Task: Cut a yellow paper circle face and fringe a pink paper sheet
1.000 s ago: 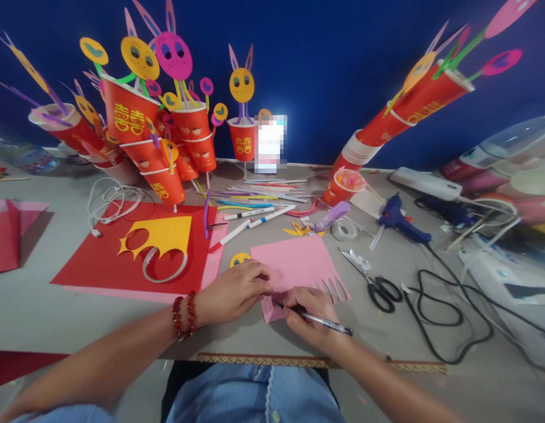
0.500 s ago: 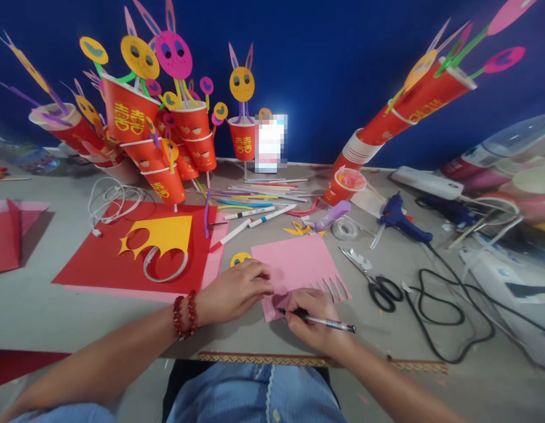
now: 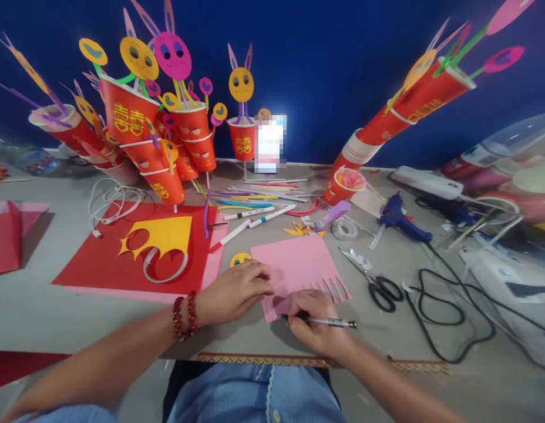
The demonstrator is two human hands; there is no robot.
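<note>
A sheet of pink paper (image 3: 294, 258) lies in front of me, with narrow pointed slots cut out of its lower right edge. My right hand (image 3: 314, 320) grips a pen (image 3: 332, 322), its tip at the paper's lower left part, where a thin outline shows. My left hand (image 3: 237, 291), a red bead bracelet on its wrist, rests with fingers loosely spread and fingertips on the paper's left edge. Just behind it a yellow paper face (image 3: 240, 259) is partly covered by the hand.
Left lie red paper (image 3: 91, 258), cut yellow paper (image 3: 171, 232) and a tape roll (image 3: 165, 270). Right are scissors (image 3: 384, 292) and a blue glue gun (image 3: 400, 217) with a looping cord. Markers (image 3: 231, 235) and decorated red paper cups (image 3: 131, 108) stand or lie farther back.
My right hand and the pen have shifted slightly right and down along the pink paper. My left hand stays in place.
</note>
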